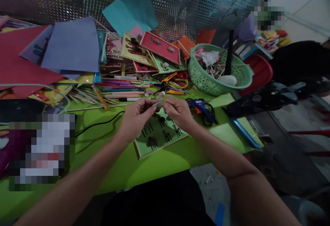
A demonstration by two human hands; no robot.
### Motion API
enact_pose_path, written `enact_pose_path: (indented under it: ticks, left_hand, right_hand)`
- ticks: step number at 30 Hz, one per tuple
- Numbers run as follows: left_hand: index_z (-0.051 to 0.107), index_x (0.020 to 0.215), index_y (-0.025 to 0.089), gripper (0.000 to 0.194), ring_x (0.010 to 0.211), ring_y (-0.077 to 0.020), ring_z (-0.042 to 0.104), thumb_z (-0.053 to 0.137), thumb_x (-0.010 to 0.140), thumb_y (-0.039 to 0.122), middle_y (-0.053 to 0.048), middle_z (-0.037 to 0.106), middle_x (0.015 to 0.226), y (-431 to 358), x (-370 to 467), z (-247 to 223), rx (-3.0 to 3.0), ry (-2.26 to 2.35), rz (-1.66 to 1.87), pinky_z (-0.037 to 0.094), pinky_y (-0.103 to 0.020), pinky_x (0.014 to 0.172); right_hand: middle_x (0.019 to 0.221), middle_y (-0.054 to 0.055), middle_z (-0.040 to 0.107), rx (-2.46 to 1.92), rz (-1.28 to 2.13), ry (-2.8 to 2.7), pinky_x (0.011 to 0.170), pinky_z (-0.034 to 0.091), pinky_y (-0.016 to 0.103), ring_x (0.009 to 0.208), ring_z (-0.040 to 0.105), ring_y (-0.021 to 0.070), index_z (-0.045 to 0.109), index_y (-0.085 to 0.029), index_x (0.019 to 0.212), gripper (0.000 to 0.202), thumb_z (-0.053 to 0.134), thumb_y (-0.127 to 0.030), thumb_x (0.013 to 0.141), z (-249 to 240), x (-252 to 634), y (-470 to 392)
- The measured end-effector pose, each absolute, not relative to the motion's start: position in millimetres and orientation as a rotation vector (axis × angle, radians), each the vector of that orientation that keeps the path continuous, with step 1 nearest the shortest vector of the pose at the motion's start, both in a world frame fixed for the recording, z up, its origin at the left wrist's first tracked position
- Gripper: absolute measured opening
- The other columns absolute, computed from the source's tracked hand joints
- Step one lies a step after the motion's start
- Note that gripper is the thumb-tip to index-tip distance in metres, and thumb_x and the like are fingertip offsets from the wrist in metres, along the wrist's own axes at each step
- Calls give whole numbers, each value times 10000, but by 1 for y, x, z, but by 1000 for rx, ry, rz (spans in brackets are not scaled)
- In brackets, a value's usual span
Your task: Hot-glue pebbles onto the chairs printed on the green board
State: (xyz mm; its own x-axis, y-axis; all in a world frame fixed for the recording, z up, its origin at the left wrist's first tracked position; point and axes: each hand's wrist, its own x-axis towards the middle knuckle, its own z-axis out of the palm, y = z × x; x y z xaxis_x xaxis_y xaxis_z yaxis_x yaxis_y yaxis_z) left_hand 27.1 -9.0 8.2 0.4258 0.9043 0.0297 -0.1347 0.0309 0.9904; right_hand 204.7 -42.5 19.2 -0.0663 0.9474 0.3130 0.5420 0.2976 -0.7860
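Both hands meet above a green card [161, 135] on the table. The left hand [136, 116] and right hand [177, 111] pinch a small pale stone [157, 105] between their fingertips, equally near, directly over the card.

Head view — forward, downward, near table [144, 164]

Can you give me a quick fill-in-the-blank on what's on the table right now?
1. Both hands, left hand and right hand, pinch one small ____ between them.
2. Under the hands lies a green card with a ____ frame.
3. The glue gun is ____ in colour.
4. The basket is ____.

Missing words: stone; wooden; blue; green
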Motion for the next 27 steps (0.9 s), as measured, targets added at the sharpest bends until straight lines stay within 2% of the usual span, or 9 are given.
enact_pose_path:
  ticks: [8, 11, 16, 20, 24, 27]
  left_hand:
    - [737, 960, 171, 252, 710, -142, 661, 784, 807, 366, -35, 740, 836, -8, 27, 6, 1346, 811, 958, 570, -288, 727]
    - [742, 966, 181, 223, 736, -140, 667, 771, 815, 342, -28, 744, 856, -6, 26, 4, 1345, 794, 976, 569, -287, 758]
    - [749, 1005, 190, 224, 760, -148, 678, 757, 823, 320, -26, 743, 889, -3, 24, -1, 1302, 807, 960, 578, -307, 779]
    - [752, 981, 191, 232, 765, -156, 682, 785, 798, 330, -24, 750, 898, -1, 24, 0, 1240, 827, 992, 583, -319, 780]
    - [756, 981, 193, 260, 805, -159, 685, 806, 781, 351, -31, 762, 934, 0, 23, 3, 1208, 835, 1028, 591, -312, 786]
    - [762, 990, 184, 299, 844, -163, 686, 825, 773, 380, -60, 767, 1024, 1, 23, 6, 1205, 841, 1055, 601, -306, 791]
  right_hand:
    - [612, -43, 410, -1265, 601, -1638, 585, 309, 271, 587, 378, 103, 422, -216, 621, 269, 447, -196, 888, 23, 207, -41]
    - [610, -40, 470, -1253, 603, -1574, 580, 347, 262, 572, 412, 96, 497, -208, 632, 295, 462, -212, 925, 26, 211, -41]
    - [754, 1, 694, -1240, 745, -1496, 528, 412, 234, 555, 514, 85, 722, -195, 891, 247, 524, -315, 977, 30, 216, -40]
    - [921, 26, 766, -1137, 866, -1405, 527, 454, 215, 623, 587, 93, 752, -223, 1074, 213, 623, -316, 933, 31, 217, -37]
    - [918, 18, 756, -1056, 946, -1373, 554, 476, 205, 669, 609, 95, 758, -230, 1016, 162, 634, -287, 930, 31, 218, -35]
    - [856, 6, 736, -1048, 991, -1362, 544, 466, 204, 610, 570, 78, 729, -213, 927, 153, 654, -346, 937, 29, 220, -35]
